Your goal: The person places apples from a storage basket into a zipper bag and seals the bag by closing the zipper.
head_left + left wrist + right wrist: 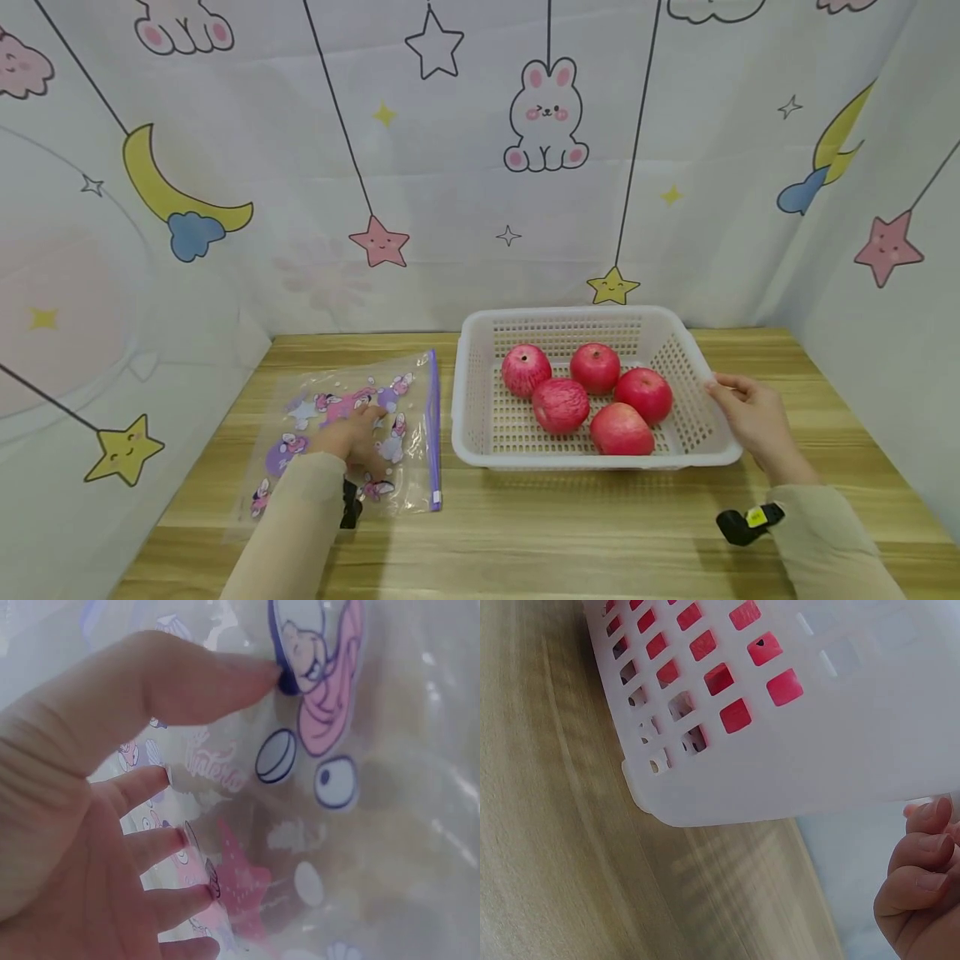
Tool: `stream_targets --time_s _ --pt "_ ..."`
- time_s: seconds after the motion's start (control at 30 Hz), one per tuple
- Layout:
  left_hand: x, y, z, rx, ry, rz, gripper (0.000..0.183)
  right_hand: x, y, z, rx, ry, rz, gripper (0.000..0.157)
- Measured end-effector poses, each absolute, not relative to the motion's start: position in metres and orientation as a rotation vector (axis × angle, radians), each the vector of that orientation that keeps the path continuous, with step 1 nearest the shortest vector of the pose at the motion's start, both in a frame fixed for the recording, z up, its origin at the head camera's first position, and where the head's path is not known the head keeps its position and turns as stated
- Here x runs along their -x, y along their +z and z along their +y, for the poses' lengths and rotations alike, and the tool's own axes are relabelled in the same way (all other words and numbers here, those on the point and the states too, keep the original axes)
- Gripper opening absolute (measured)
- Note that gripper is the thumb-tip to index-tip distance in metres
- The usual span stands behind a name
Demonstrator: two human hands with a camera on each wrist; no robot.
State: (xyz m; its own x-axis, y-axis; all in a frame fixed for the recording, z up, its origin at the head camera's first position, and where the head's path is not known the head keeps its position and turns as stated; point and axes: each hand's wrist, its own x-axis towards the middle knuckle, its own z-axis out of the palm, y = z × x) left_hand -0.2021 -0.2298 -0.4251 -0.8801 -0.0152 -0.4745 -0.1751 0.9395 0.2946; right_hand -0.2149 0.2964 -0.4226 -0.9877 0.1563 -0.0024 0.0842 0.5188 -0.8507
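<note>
My left hand (358,437) rests on a clear zip bag (408,492) printed with cartoon figures and edged by a purple zip strip. Its thumb and fingers are spread over the plastic, and the left wrist view shows the fingertips at the bag's printed film (247,892). With my right hand (753,417) I grip the right rim of a white plastic basket (468,400). In the right wrist view its curled fingers (922,851) are at the rim. Several red apples (561,406) lie inside the basket.
Both the bag and the basket are on a wood-grain table (570,533). Behind and at the sides hangs a white cloth (465,167) with bunnies, stars and moons. A black wrist camera (750,523) is strapped near my right sleeve.
</note>
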Motion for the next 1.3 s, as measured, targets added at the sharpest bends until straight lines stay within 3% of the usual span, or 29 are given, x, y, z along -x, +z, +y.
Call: stream_targets --time_s 0.7,0.93,1.3 --pt "0.217 -0.44 -0.206 -0.202 0.634 2.762 0.09 0.215 -0.423 0.296 0.193 1.512 -2.671 0.054" --pt "0.213 -0.445 -0.197 -0.158 0.703 2.718 0.075 0.215 -0.421 0.295 0.193 1.522 -2.665 0.053" --pt "0.214 -0.454 -0.195 -0.19 0.724 2.734 0.071 0.214 -0.421 0.296 0.222 1.519 -2.674 0.054"
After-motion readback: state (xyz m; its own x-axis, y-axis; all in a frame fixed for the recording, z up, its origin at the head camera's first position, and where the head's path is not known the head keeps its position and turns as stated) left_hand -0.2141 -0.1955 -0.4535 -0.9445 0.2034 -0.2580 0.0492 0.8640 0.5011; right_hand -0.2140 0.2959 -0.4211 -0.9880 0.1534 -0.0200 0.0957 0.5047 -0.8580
